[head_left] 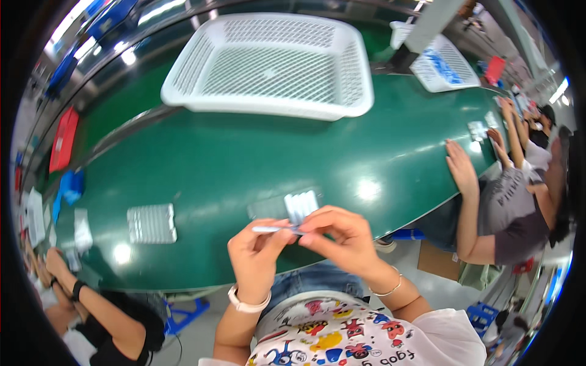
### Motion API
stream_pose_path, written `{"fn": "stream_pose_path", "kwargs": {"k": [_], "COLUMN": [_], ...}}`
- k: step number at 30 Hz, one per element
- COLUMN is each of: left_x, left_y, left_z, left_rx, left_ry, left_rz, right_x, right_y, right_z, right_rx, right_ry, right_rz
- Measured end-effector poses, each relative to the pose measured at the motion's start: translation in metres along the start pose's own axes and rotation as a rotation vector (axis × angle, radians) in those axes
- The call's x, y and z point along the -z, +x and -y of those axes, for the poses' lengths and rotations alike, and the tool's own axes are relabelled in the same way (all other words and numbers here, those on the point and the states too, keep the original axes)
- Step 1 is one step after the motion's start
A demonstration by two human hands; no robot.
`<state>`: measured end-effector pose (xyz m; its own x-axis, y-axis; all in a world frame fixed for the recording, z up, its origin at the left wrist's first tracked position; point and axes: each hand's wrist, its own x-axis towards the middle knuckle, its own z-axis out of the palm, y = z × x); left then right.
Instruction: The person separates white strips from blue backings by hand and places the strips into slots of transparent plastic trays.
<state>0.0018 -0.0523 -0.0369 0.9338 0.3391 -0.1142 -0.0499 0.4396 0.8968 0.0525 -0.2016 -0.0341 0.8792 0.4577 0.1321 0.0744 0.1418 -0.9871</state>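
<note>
Close to the near edge of the green work surface [232, 165], my left hand [257, 249] and my right hand [342, 239] meet fingertip to fingertip. Pinched between them is a thin, pale bluish-white strip [267, 229], seen edge-on; its exact kind is too small to make out. Just beyond my fingers lies a clear plastic tray [264, 210] with several white, tube-like pieces [301, 205] at its right end. My right fingers partly cover the near side of those pieces. Further left sits another clear ribbed tray [151, 224], apart from both hands.
A large white slotted basket [268, 110] stands at the far side. Another white basket [445, 78] with blue contents is at the far right, beside a grey post [421, 36]. Co-workers' arms reach in at right [467, 177] and left [91, 299]. A red bin [63, 140] stands far left.
</note>
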Motion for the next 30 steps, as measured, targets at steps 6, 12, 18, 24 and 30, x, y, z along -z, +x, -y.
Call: {"fn": "stream_pose_path", "kwargs": {"k": [6,12,18,24,30], "left_x": [0.016,0.028,0.022,0.032,0.021], "left_y": [-0.006,-0.003,-0.004,-0.002,-0.007], "left_z": [0.001,-0.003,-0.003,0.008,0.004], "left_rx": [-0.092,-0.038,0.054,-0.023,0.025], "left_ry": [-0.16,-0.213,-0.332,-0.282,-0.515], "left_rz": [0.038,-0.046,0.035,-0.062,-0.072], "right_x": [-0.001,0.01,0.006,0.005,-0.01], "right_y": [0.005,0.005,0.003,-0.002,-0.004], "right_z": [0.005,0.006,0.002,-0.008,-0.014], "right_rx": [0.387,0.917,0.873,0.799,0.686], "right_ry": [-0.424,-0.746,-0.758,-0.647,-0.639], "right_rz": [-0.11,0.118,0.157,0.079,0.079]}}
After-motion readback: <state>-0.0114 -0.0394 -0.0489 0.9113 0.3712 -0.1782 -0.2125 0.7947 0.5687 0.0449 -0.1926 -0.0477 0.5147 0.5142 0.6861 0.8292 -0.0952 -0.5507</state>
